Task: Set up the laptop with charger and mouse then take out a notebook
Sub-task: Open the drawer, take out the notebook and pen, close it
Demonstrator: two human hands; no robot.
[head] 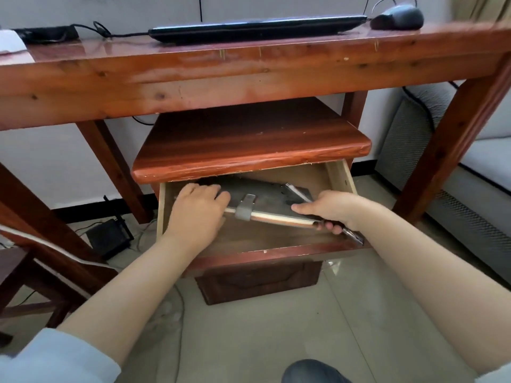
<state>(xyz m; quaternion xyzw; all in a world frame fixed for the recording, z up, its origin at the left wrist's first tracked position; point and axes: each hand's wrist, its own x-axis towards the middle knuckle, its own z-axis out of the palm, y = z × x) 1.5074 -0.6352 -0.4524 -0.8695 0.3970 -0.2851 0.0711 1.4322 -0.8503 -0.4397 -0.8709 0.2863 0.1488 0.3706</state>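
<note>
A grey notebook (272,197) with a clasp strap lies tilted inside the open drawer (341,175) of a small wooden cabinet under the desk. My left hand (197,208) grips its left end and my right hand (330,210) grips its right corner, fingers under it. On the desk (249,70) above lies the closed black laptop (257,27), with a cable running left to the charger brick (48,34). A dark mouse (396,17) sits to the right of the laptop.
The cabinet top (249,142) overhangs the drawer's back. A black router (109,239) and cables lie on the floor to the left. A chair (25,272) stands at the left, a grey sofa (470,167) at the right. My knee (312,371) shows at the bottom.
</note>
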